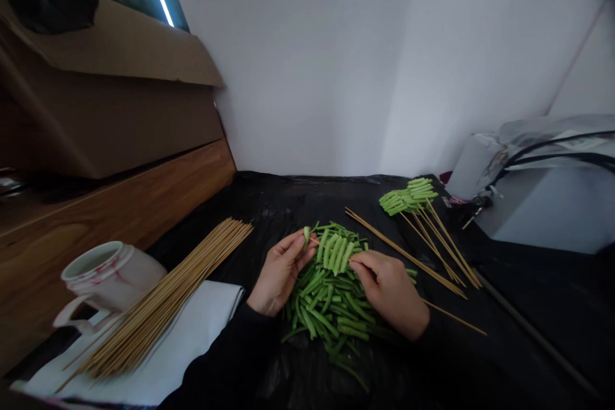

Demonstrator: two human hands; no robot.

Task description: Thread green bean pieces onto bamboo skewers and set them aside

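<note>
My right hand [388, 288] is closed around a bamboo skewer [454, 316] whose back end sticks out to the right. Several cut green bean pieces [335, 252] sit side by side on that skewer, between my two hands. With thumb and fingers, my left hand [281, 269] pinches a single green bean piece [306, 235] at the skewer's tip. Whether the tip has gone through this piece is hard to make out. Beneath both hands lies a loose heap of cut green beans [327, 314] on black plastic sheeting [288, 371].
Finished-looking bean skewers [408, 197] lie at the back right, near a few bare skewers [408, 255]. To the left, a thick skewer bundle [168, 301] rests on white paper [206, 314] against a mug [113, 278]. A cardboard box [129, 109] and a grey box [542, 205] flank the area.
</note>
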